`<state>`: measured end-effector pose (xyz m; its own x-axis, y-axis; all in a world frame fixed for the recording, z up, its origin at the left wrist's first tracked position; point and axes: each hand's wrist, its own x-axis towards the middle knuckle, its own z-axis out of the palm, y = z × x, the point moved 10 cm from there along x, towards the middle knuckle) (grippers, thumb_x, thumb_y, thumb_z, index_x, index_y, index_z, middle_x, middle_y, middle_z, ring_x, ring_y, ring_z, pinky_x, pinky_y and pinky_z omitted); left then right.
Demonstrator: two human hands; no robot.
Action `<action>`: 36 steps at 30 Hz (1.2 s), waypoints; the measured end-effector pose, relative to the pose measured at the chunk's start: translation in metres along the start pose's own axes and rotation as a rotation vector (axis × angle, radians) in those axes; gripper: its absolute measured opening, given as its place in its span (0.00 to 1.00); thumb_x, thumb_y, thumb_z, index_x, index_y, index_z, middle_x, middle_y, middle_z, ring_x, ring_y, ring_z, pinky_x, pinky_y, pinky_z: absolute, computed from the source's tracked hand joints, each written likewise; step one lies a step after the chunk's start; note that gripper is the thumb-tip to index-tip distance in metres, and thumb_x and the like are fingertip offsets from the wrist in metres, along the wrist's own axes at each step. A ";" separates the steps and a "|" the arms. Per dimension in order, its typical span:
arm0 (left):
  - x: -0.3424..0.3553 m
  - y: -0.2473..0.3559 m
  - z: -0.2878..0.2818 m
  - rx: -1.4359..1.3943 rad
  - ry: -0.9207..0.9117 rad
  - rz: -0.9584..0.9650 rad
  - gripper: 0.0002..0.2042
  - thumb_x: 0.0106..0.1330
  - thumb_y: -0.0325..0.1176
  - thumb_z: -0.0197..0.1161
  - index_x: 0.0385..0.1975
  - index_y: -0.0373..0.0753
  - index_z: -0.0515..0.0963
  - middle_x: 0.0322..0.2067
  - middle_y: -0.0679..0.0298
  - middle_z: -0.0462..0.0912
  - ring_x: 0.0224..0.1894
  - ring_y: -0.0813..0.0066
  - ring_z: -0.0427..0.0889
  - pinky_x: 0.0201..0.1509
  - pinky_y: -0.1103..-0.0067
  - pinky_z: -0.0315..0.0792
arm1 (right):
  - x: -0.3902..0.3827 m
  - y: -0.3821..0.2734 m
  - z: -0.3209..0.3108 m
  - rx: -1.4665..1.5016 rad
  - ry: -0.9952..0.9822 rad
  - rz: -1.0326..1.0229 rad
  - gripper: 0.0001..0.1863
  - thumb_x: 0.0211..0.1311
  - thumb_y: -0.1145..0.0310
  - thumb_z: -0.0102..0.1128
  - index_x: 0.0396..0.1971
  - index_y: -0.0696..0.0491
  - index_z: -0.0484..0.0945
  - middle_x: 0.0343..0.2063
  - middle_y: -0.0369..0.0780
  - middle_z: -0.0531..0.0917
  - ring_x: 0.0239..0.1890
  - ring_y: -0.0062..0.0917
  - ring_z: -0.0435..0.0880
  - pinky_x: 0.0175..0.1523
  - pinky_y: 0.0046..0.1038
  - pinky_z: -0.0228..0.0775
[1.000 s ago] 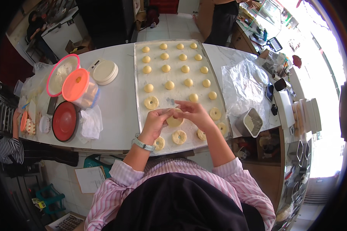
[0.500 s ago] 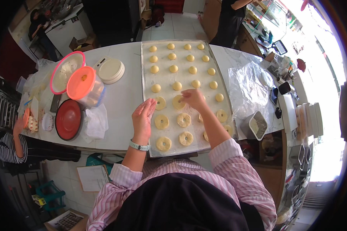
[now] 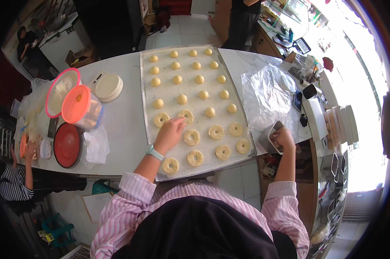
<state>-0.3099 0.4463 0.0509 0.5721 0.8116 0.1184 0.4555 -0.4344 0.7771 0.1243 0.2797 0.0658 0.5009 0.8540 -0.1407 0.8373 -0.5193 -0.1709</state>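
Observation:
My left hand, with a pale watch on its wrist, reaches over the large baking tray. Its fingers are stretched out, tips at the lower edge of a flattened dough ring. More dough rings, each with a small centre hole, lie on the near part of the tray; one is just left of the hand. Round dough balls stand in rows farther back. My right hand dips into a rectangular metal tin right of the tray; the tin's rim hides its fingertips.
Clear plastic sheeting lies right of the tray, with a phone beyond. Leftward are a cream kitchen scale, an orange-lidded tub, a pink-rimmed bowl, a red round lid and a white cloth. A striped-sleeved person works at left.
My right hand has left the dough ring and gone right into the metal tin. My left hand has moved right across the tray to that ring. The whole view has shifted slightly.

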 end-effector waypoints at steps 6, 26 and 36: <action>0.020 0.005 0.045 0.503 -0.093 0.156 0.27 0.67 0.46 0.49 0.60 0.34 0.60 0.62 0.51 0.59 0.66 0.56 0.55 0.66 0.64 0.54 | -0.010 0.004 0.005 0.059 0.135 0.014 0.11 0.41 0.78 0.57 0.28 0.61 0.82 0.29 0.52 0.81 0.36 0.44 0.81 0.43 0.34 0.72; 0.033 0.024 0.056 -2.039 -0.042 -0.398 0.48 0.59 0.67 0.45 0.61 0.21 0.50 0.63 0.44 0.52 0.67 0.56 0.51 0.70 0.67 0.48 | -0.019 -0.292 0.065 0.016 0.170 -0.711 0.31 0.68 0.53 0.33 0.62 0.61 0.54 0.63 0.48 0.59 0.67 0.35 0.53 0.70 0.40 0.37; -0.013 -0.018 0.020 -2.080 0.205 -0.385 0.39 0.66 0.57 0.44 0.60 0.23 0.53 0.63 0.45 0.55 0.67 0.56 0.53 0.70 0.66 0.50 | -0.022 -0.302 0.088 -0.113 0.039 -0.768 0.32 0.67 0.50 0.34 0.64 0.56 0.53 0.65 0.42 0.56 0.69 0.30 0.49 0.70 0.44 0.34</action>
<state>-0.3114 0.4359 0.0233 0.5283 0.8153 -0.2371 -0.8133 0.5661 0.1342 -0.1587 0.4151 0.0350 -0.2228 0.9748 0.0115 0.9691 0.2228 -0.1059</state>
